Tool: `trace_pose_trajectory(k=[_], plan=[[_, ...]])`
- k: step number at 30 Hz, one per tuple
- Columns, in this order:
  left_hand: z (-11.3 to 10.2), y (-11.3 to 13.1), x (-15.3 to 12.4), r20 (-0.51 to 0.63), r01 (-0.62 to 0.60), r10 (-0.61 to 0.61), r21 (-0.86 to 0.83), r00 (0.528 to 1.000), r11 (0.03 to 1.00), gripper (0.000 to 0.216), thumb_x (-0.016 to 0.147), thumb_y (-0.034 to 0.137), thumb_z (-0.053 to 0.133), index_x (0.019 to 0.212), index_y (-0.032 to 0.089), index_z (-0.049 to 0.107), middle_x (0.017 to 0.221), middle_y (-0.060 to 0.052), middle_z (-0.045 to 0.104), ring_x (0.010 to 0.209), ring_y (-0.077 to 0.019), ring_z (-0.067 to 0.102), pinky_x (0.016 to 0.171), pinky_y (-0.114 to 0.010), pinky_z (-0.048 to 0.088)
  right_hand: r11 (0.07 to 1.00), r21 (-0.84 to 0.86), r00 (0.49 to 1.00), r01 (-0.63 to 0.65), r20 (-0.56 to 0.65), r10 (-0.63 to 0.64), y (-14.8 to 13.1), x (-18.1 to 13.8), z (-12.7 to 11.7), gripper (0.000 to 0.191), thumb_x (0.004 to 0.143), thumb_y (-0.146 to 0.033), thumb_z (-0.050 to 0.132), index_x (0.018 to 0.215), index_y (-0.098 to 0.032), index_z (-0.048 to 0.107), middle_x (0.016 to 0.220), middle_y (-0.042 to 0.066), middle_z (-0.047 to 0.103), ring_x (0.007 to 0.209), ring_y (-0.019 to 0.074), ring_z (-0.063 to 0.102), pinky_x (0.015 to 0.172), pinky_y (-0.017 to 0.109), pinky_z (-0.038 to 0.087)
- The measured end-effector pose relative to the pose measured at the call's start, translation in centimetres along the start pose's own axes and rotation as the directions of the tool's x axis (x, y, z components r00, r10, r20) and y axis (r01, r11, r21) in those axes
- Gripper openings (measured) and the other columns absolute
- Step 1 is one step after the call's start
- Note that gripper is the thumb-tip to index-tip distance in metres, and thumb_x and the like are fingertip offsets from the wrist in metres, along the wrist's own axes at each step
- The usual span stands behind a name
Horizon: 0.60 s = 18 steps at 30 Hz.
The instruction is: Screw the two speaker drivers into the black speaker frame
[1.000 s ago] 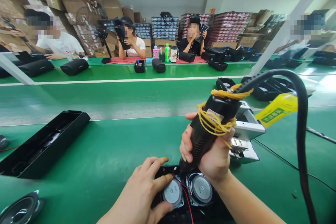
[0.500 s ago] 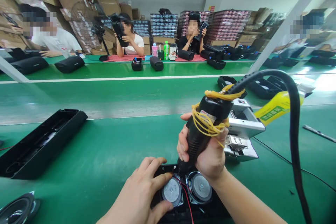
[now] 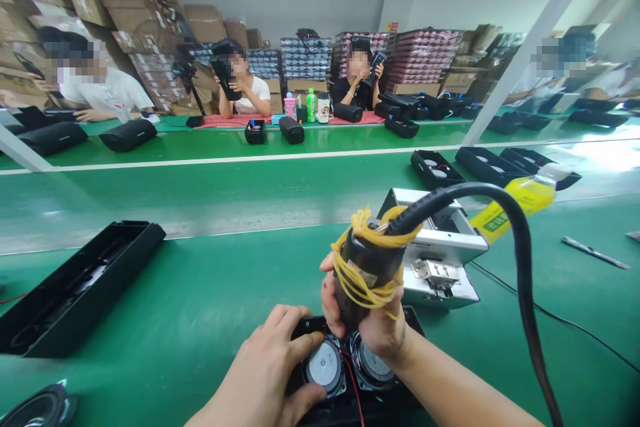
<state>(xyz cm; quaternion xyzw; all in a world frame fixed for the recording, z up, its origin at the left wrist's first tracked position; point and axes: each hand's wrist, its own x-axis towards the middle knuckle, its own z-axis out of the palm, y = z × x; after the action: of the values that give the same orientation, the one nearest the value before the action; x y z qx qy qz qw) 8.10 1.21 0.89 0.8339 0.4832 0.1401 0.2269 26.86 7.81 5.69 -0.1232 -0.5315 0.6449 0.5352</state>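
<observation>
- Gripping a black corded tool (image 3: 376,259), the right hand (image 3: 384,333) that I watched from afar had its fingers wrapped around the shaft.
- Yellow bands (image 3: 357,283) circled the tool just above those fingers, and a thick black cord (image 3: 523,267) arched from its top, then dropped to the right of the hand.
- Below the right hand lay a black housing (image 3: 383,407) with two round speaker drivers; the right driver (image 3: 370,368) was partly covered by the hand, and I could not see the tool's tip.
- The left hand (image 3: 273,357) spanned the left driver (image 3: 324,368), index fingertip at its upper edge and thumb at its lower edge. Whether it gripped or merely rested, I could not tell.
- Red and black wires (image 3: 357,387) ran between the drivers, between the two hands.
- Well left of the left hand sat an open black case (image 3: 107,303), with a loose speaker (image 3: 37,407) nearer me.
- Just beyond the right hand stood a pale metal device (image 3: 440,240), a yellow bottle (image 3: 515,207) lying tilted against it.
- Far beyond both hands, one co-worker (image 3: 255,97) in white and another (image 3: 356,92) in black each held up a dark object.
</observation>
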Motion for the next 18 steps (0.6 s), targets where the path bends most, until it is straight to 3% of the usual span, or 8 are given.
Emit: trace_pose_trajectory(k=[7,13,16,18], plan=[[-1.0,1.0,0.7,0.072,0.049,-0.052,0.038,0.996,0.998,0.050,0.079,0.027,0.084,0.127,0.032,0.072,0.135,-0.008,0.064,0.122,-0.0341,0.062,0.093,-0.052,0.063,1.000,0.011,1.000,0.001,0.020,-0.001,0.2,-0.3,0.2,0.079,0.083,-0.095,0.052,0.110,-0.021,0.057,0.060,-0.003,0.049,0.038,0.0099,0.037,0.034,0.021,0.029],[-0.7,0.4,0.3,0.009,0.015,-0.016,0.082,1.000,0.997,0.063,0.075,0.024,0.088,0.133,0.041,0.069,0.148,-0.003,0.060,0.132,-0.0342,0.059,0.101,-0.053,0.062,0.999,0.049,0.999,-0.020,0.038,0.018,0.5,-0.4,0.3,0.078,0.082,-0.091,0.060,0.112,-0.019,0.063,0.060,-0.002,0.052,0.040,0.0102,0.039,0.034,0.021,0.030],[-0.4,-0.3,0.1,0.023,-0.041,0.040,0.088,0.999,0.995,0.057,0.079,0.034,0.089,0.132,0.038,0.069,0.143,-0.005,0.063,0.127,-0.0316,0.063,0.098,-0.046,0.065,0.998,0.059,1.000,-0.004,0.003,0.004,0.4,-0.3,0.4,0.079,0.085,-0.089,0.060,0.119,-0.018,0.064,0.061,-0.002,0.052,0.042,0.0105,0.041,0.036,0.021,0.032],[-0.1,-0.7,-0.1,-0.030,-0.068,0.071,0.092,0.997,0.993,0.053,0.083,0.047,0.088,0.132,0.037,0.070,0.142,-0.006,0.065,0.127,-0.0302,0.063,0.099,-0.042,0.064,0.997,0.069,0.999,0.036,-0.040,-0.034,-0.5,-0.2,0.1,0.078,0.088,-0.088,0.057,0.127,-0.020,0.063,0.062,-0.002,0.054,0.042,0.0096,0.042,0.039,0.020,0.035]])
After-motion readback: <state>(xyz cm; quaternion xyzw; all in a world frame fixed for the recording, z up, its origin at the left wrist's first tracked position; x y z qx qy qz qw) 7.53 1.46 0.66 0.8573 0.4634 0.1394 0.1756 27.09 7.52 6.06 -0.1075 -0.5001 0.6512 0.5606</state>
